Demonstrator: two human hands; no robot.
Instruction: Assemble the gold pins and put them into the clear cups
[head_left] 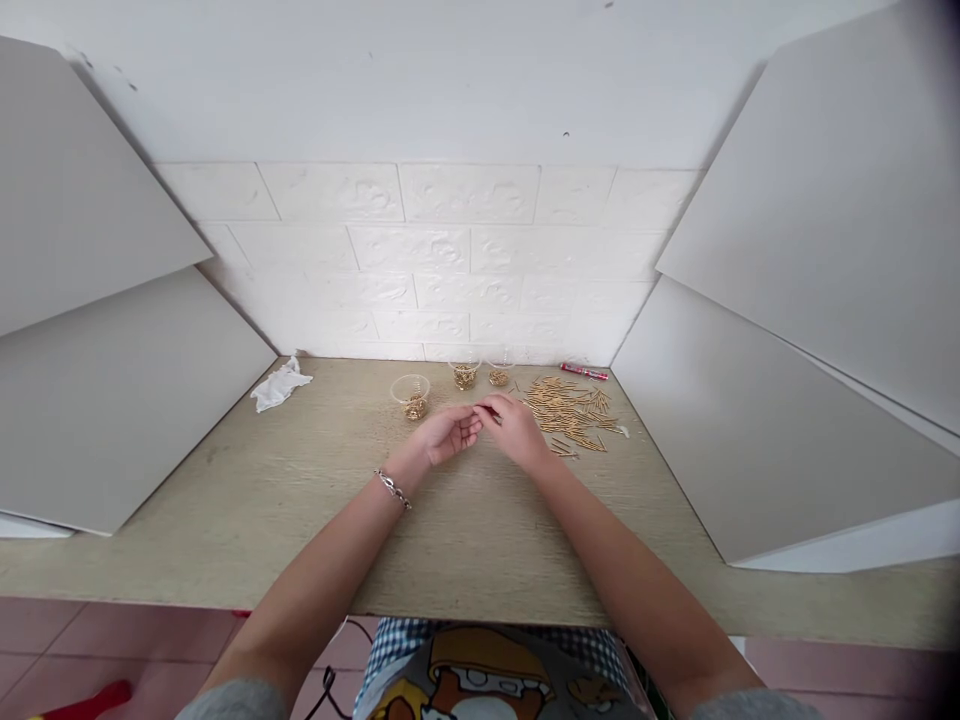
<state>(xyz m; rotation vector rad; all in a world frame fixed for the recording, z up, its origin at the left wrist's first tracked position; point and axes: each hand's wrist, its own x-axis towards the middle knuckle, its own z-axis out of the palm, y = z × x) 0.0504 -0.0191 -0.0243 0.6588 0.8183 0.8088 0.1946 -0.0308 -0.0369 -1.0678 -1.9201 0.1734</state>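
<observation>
Left bare hand (pixel 448 435), right bare hand (pixel 517 430): anything held between fingertips too small to be identified. Small gold-coloured pieces (pixel 415 408) in clear round plastic cups (pixel 410 377): individual shapes not resolved. Red patterned cylindrical tube (pixel 584 371): print cannot be read. Flat grey panels (pixel 90 180): cropped by side edges. Grey cartoon-printed shirt (pixel 487 685): cut off by bottom edge. Thin black cable (pixel 328 680): partly hidden, cropped below.

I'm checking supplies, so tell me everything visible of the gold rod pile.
The gold rod pile looks metallic: many thin, straight pieces lying loosely overlapped at mixed angles. It spreads on the tabletop, just right of the right hand, a red tube behind it. Whether that hand touches it is unclear.
</observation>
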